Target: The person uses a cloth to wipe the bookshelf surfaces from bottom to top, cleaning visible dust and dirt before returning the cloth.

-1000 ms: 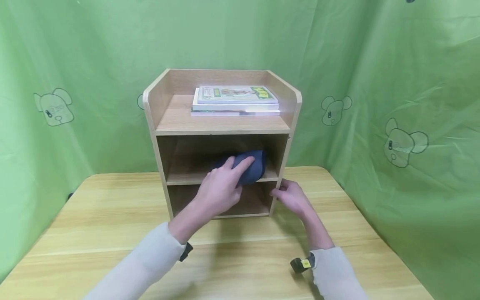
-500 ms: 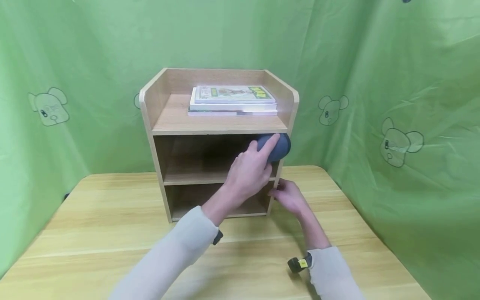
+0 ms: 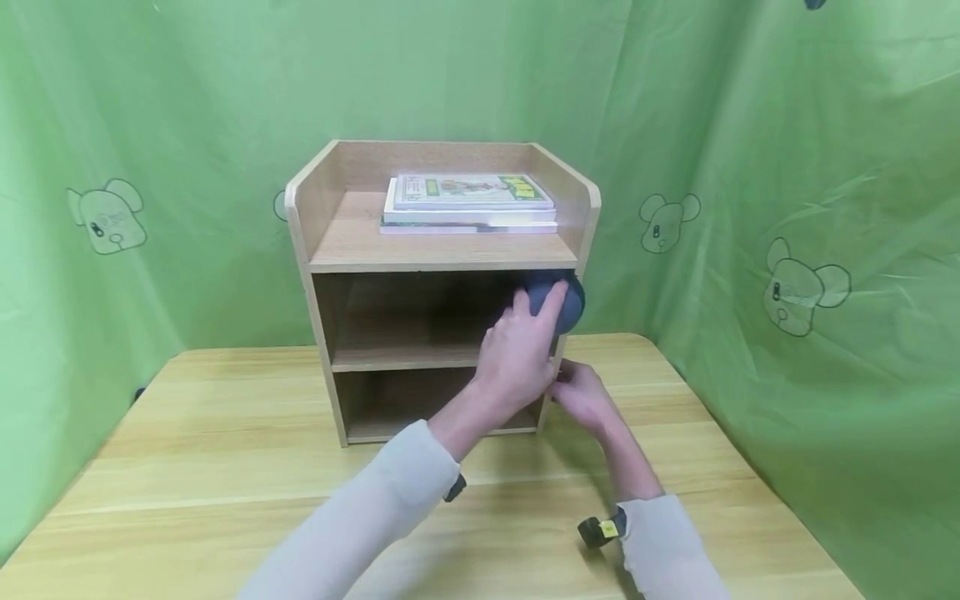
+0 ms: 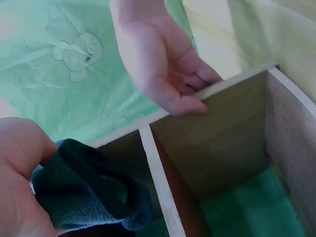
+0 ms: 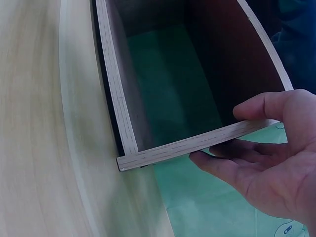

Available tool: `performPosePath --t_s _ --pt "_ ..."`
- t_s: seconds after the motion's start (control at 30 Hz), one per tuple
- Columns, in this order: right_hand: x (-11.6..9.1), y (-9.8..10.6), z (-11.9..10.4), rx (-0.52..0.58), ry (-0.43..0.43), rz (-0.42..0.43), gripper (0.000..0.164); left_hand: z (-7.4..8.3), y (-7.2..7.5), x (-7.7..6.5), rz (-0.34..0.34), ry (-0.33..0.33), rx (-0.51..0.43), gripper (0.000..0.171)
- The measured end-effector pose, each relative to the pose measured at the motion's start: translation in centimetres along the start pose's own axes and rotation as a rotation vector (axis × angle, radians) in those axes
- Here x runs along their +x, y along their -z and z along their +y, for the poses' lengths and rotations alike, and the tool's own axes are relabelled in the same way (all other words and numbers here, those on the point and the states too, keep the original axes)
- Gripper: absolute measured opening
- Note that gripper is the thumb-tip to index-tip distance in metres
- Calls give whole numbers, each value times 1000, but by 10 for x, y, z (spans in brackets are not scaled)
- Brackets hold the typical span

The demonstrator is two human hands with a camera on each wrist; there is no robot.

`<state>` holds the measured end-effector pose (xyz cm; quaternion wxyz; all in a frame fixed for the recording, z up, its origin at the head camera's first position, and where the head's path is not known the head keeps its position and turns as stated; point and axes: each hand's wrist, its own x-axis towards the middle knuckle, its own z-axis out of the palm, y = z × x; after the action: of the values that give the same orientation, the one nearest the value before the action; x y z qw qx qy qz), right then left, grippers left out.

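My left hand (image 3: 516,354) grips a folded dark blue cloth (image 3: 572,310) at the right side panel of a small wooden shelf unit (image 3: 397,365), by the upper part of its middle compartment. In the left wrist view the cloth (image 4: 74,200) is bunched into a loop beneath the fingers. Lower down, my right hand (image 3: 588,396) pinches the front edge of the same side panel. The right wrist view has its thumb on the inner face of the panel (image 5: 192,145) and its fingers on the outer face.
On the unit's top shelf lies a stack of books (image 3: 472,218), near its right side. The unit stands on a light wooden table (image 3: 225,467). Green curtains (image 3: 465,67) with mouse-like drawings hang behind and at both sides.
My left hand has carried the cloth from inside the middle compartment rightward and up to the right side panel, then slightly lower. The right hand keeps its hold on the panel.
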<state>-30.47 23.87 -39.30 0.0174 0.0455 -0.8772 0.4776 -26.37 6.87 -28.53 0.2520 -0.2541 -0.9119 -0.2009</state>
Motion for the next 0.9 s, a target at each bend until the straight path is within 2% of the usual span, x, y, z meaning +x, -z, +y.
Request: performPosePath --t_s 0.2,0.33,0.57,0.73,0.9 --pt "0 -1 1 -17 12 4 47 -3 -4 -5 -14 -3 50 93" --pt "0 -1 0 -42 3 13 44 -8 -10 -9 -22 -30 105 85" --pt "1 -1 0 -48 -16 19 39 -16 -23 -18 -39 -78 307 67" --pt "0 0 -1 -65 -9 30 43 -12 -31 -27 -65 -74 433 53" --pt "1 -1 -1 -43 -4 41 39 -10 -36 -36 -118 -60 477 60"
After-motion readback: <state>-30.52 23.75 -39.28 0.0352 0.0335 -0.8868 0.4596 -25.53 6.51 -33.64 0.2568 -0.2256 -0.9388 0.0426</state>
